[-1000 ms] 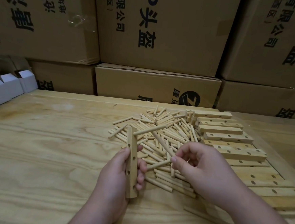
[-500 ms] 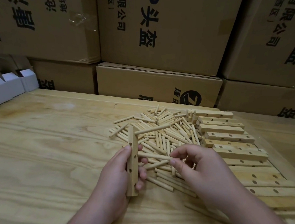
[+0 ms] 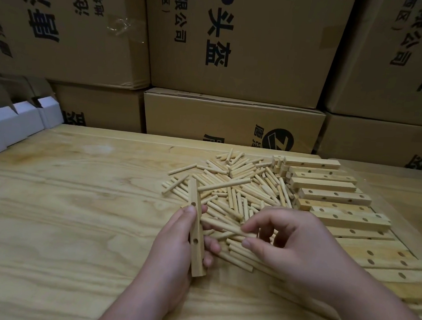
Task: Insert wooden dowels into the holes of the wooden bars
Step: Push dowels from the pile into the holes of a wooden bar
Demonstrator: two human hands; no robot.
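My left hand [image 3: 172, 247] grips a wooden bar [image 3: 196, 224] held nearly upright, thumb on its near face; two holes show in that face. My right hand [image 3: 289, 244] pinches a wooden dowel [image 3: 221, 226] between thumb and forefinger. The dowel lies almost level and its left end touches the bar's right side near the left fingers. Behind both hands spreads a loose pile of dowels [image 3: 238, 187]. Several drilled wooden bars [image 3: 333, 197] lie in rows at the right.
The plywood table [image 3: 62, 211] carries white folded cartons [image 3: 13, 124] at its far left edge. Stacked brown cardboard boxes [image 3: 239, 43] wall off the back. One stray dowel [image 3: 302, 303] lies under my right forearm.
My right hand has picked a dowel out of the pile and carried it left until its tip reaches the bar. The left hand and bar have stayed almost still.
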